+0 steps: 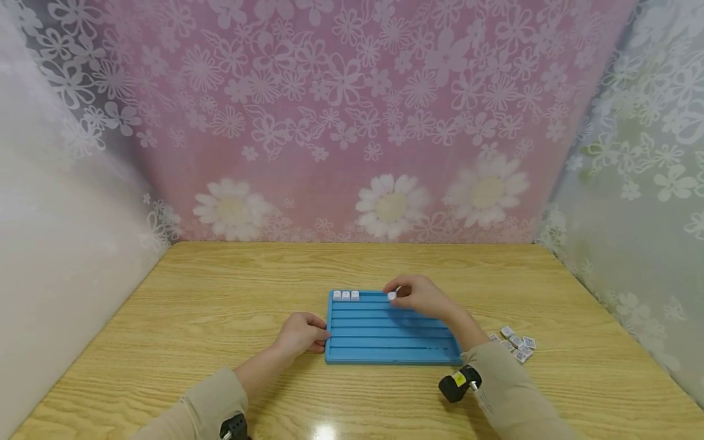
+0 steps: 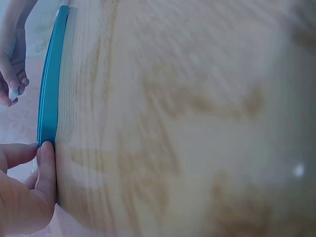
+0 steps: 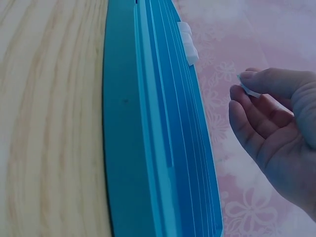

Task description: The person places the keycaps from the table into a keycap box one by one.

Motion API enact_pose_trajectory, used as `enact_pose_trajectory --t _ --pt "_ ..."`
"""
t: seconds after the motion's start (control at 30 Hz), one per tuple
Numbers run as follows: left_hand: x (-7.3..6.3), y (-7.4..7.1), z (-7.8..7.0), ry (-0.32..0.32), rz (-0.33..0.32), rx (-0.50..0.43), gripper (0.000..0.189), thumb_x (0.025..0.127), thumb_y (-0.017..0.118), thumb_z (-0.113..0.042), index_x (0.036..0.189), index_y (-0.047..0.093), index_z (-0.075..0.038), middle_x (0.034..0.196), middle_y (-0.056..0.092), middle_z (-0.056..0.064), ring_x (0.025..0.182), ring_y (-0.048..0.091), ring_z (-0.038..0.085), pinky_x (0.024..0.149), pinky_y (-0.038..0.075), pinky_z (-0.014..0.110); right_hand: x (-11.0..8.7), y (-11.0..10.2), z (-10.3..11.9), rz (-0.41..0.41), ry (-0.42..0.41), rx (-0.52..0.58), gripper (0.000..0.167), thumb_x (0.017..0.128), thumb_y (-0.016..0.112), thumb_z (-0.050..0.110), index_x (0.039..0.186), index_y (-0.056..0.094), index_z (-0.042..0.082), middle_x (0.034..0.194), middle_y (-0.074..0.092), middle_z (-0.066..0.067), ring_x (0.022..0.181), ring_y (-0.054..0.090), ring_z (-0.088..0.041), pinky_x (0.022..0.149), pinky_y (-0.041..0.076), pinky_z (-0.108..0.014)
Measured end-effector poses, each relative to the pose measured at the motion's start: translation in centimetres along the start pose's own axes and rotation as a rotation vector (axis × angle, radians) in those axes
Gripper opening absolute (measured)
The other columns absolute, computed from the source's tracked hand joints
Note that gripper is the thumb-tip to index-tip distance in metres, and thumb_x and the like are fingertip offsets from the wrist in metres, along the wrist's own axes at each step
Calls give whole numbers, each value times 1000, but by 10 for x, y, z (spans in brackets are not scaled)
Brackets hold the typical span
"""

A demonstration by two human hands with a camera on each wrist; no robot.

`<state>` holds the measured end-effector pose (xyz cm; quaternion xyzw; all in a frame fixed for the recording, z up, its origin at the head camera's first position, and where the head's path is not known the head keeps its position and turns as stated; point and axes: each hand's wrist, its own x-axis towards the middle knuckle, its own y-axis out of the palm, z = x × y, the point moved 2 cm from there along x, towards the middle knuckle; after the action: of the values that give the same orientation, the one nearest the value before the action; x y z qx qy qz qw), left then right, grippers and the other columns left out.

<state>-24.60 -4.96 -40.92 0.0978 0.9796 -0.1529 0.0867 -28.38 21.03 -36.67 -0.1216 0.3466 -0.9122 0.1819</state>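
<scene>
A blue tray with several long parallel grooves lies on the table. Three small white tiles sit side by side at the left end of its far groove. My left hand holds the tray's left edge, thumb and fingers pinching it near the corner in the left wrist view. Above the far groove, right of those three, my right hand pinches another white tile between thumb and fingertips. In the right wrist view this tile is held up over the tray, partly hidden by the fingers.
Several loose white tiles with dark marks lie in a pile right of the tray, close to the right forearm. A flowered pink curtain hangs behind the wooden table, with pale flowered sheets at both sides.
</scene>
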Motion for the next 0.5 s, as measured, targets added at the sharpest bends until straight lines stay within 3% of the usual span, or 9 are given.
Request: enact_pose_trajectory --t 0.3,0.5 --pt "0 0 0 10 2 -5 20 82 64 2 99 60 12 76 60 12 58 59 14 58 57 30 7 7 4 -38 16 22 25 86 66 11 108 63 0 90 62 -3 81 56 -17 71 52 -31" --pt "0 -1 0 9 -1 -6 21 81 64 2 99 60 12 76 60 12 58 59 13 58 57 29 13 11 6 -72 65 48 25 84 68 11 108 64 3 91 64 -3 84 60 -17 73 53 -34"
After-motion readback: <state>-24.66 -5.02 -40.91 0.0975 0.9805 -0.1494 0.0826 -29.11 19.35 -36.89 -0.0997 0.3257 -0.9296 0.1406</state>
